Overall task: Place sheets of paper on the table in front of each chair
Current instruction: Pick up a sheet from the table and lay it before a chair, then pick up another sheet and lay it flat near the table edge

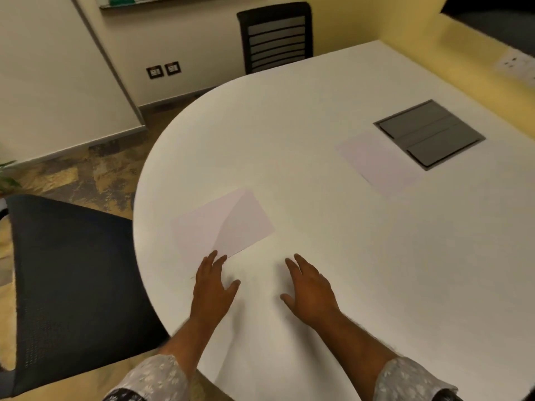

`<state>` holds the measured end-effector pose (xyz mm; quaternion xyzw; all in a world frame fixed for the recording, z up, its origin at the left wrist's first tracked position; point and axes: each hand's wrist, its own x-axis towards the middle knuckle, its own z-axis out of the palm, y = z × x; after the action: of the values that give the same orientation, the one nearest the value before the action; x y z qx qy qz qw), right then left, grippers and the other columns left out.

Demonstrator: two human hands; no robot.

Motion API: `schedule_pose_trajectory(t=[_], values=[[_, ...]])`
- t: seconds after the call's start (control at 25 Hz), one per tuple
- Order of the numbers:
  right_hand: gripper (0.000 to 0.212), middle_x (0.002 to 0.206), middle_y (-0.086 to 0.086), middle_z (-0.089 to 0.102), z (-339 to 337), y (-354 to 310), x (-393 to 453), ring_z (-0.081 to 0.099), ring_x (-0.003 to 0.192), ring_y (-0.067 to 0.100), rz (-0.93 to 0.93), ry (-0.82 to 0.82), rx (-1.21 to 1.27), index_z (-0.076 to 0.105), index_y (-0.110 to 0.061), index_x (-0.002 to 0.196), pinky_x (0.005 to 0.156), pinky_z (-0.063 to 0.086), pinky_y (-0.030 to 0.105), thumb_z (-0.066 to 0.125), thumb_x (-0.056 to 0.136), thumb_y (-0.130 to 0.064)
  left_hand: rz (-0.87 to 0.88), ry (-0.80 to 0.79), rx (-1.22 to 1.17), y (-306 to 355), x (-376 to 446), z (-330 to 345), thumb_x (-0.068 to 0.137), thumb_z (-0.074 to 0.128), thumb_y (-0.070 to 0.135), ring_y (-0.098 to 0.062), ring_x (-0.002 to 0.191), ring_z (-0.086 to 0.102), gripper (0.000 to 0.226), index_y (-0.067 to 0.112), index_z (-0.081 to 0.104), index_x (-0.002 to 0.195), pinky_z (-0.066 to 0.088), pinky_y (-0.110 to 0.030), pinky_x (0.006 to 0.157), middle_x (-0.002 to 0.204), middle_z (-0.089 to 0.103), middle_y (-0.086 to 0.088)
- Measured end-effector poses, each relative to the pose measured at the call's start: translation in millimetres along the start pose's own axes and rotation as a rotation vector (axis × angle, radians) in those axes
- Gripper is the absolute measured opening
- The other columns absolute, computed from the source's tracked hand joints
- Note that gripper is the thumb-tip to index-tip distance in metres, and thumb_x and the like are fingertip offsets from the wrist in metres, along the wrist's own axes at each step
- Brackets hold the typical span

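A pale sheet of paper (223, 224) lies flat on the white table (318, 125), near its rounded left end and beside the near black chair (72, 285). A second sheet (379, 164) lies further right, next to the grey floor-box lid. My left hand (212, 285) hovers palm down with fingers apart, its fingertips just at the near edge of the first sheet. My right hand (311, 287) is spread palm down over bare table, a little to the right of that sheet. Neither hand holds anything. A second black chair (276, 39) stands at the far side.
A grey cable-box lid (428, 133) is set into the table top at the right. A yellow ledge with a socket plate (518, 65) runs along the far right. Patterned carpet (86, 175) and a white partition (58, 82) lie to the left.
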<state>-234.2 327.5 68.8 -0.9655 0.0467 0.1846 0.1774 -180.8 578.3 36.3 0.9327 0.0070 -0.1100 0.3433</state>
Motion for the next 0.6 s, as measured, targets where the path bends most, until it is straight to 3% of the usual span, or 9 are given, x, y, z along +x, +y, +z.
schedule_pose_trajectory(t=[0.16,0.44,0.6], values=[[0.083,0.176,-0.003,0.014,-24.3,44.2,-11.0,0.025,0.158,0.021,0.037,0.078,0.077,0.020,-0.030,0.166,0.124,0.033,0.042,0.062,0.097,-0.050,0.077,0.029,-0.033,57.9,-12.5,22.9,0.089,0.078,0.027,-0.019,0.156,0.020,0.071,0.023,0.045,0.152,0.031,-0.042,0.122,0.168,0.027,0.008],[0.075,0.169,-0.005,0.029,-64.9,156.1,-37.7,0.036,0.151,0.020,0.038,0.100,0.178,0.030,-0.028,0.162,0.118,0.040,0.038,0.063,0.098,-0.046,0.057,0.039,-0.089,155.8,-53.5,99.2,0.088,0.079,0.024,-0.020,0.150,0.032,0.066,0.028,0.050,0.148,0.030,-0.034,0.117,0.163,0.035,0.009],[0.067,0.160,-0.006,0.041,-88.8,223.2,-49.1,0.046,0.143,0.021,0.027,0.100,0.204,0.039,-0.028,0.157,0.112,0.045,0.040,0.064,0.097,-0.045,-0.029,0.073,-0.195,213.6,-79.5,146.2,0.088,0.080,0.021,-0.021,0.147,0.038,0.059,0.024,0.057,0.142,0.034,-0.041,0.120,0.159,0.041,0.003]])
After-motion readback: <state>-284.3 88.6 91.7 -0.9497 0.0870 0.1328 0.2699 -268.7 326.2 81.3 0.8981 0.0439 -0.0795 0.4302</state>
